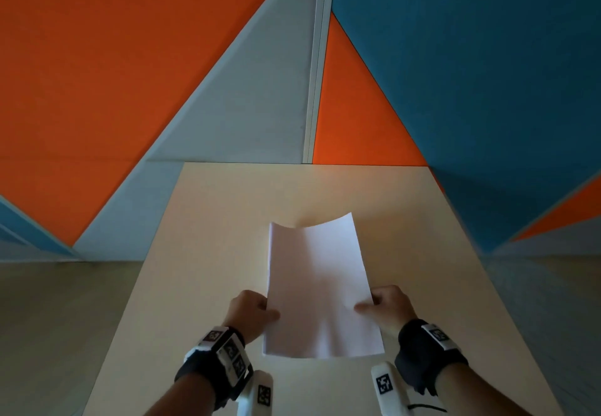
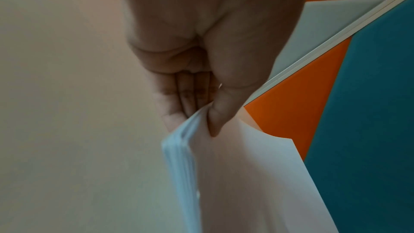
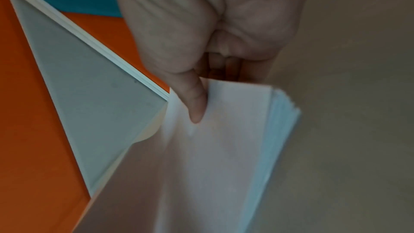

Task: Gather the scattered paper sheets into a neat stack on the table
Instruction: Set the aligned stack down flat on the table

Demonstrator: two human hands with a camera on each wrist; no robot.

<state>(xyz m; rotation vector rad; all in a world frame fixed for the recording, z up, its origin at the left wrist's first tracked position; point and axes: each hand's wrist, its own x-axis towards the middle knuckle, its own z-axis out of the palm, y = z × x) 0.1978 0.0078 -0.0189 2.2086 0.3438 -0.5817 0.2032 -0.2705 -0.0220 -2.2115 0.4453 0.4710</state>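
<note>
The left hand (image 1: pixel 252 313) and right hand (image 1: pixel 388 310) each pinch a side of the paper stack (image 1: pixel 317 288), thumbs on top, just above the table (image 1: pixel 211 236). The sheets could fan or slip out of line (the edges look blurred and uneven) if either pinch loosens. Its long axis runs away from the person, far end curling upward.

Orange, blue and grey wall panels (image 1: pixel 130 58) stand behind, with pale wood flooring (image 1: pixel 58 318) below.
</note>
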